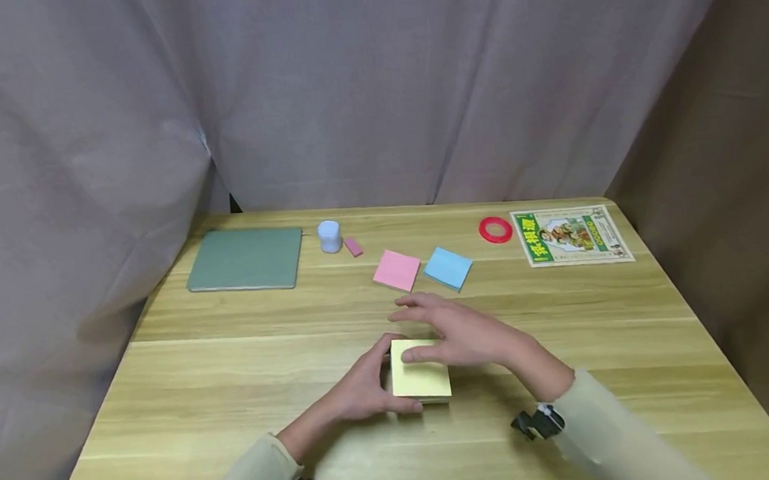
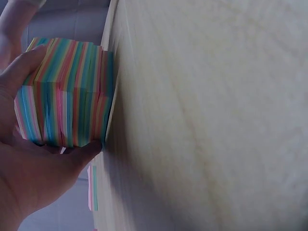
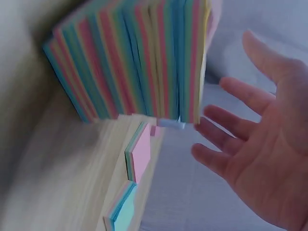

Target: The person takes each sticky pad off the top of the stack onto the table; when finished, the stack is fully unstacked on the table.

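Observation:
A tall stack of sticky note pads (image 1: pixel 421 375) stands on the table, yellow on top, its sides striped in many colours in both wrist views. My left hand (image 1: pixel 363 386) holds the stack from its left side, thumb along the near face and fingers around the far side. Over the top hovers my right hand (image 1: pixel 461 331), fingers spread; in the right wrist view its fingers (image 3: pixel 236 120) stand apart from the yellow sheet. Beyond the stack lie a pink sticky note pad (image 1: pixel 397 270) and a blue sticky note pad (image 1: pixel 448 267).
Along the table's back are a green notebook (image 1: pixel 247 259), a pale blue waisted container (image 1: pixel 329 236), a small pink block (image 1: pixel 354 246), a red tape roll (image 1: pixel 484 234) and a green-and-white printed booklet (image 1: pixel 572 236). Grey curtains (image 1: pixel 347 86) hang behind the wooden table (image 1: pixel 232 362).

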Tool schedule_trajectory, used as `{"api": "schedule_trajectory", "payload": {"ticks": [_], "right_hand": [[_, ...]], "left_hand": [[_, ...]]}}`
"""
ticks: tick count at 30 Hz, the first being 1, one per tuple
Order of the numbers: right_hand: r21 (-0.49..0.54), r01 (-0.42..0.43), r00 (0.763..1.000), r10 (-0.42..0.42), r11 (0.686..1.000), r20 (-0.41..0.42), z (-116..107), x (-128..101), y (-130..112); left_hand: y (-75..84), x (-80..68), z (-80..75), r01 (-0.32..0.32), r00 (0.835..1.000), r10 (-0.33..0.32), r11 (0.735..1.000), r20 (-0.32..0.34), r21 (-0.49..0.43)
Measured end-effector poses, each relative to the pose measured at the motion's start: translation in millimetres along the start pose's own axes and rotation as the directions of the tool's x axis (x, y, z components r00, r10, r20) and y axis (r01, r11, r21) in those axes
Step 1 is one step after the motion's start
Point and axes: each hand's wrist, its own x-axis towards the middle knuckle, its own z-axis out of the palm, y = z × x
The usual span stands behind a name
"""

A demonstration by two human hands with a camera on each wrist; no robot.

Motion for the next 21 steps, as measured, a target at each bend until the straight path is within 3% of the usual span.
{"api": "schedule_trajectory", "payload": {"ticks": [7,14,21], "right_hand": [[-0.049,0.046,0.999,-0.046,0.998,0.010,22.8,-30.6,-12.1],[-0.137,0.081,0.992,-0.092,0.987,-0.081,34.9,-33.5,-13.0],[-0.146,0.042,0.996,-0.053,0.988,-0.076,29.4,-37.8,-12.6]], "left_hand": [[-1.1,-1.1,-0.1,-0.007,1.000,0.007,1.000,0.008,0.023],[-2.3,0.0,-0.1,-0.027,1.000,0.026,0.999,0.003,0.028],[9.6,-3.1,-0.4,-0.022,1.000,0.022,1.000,0.004,0.001]]}}
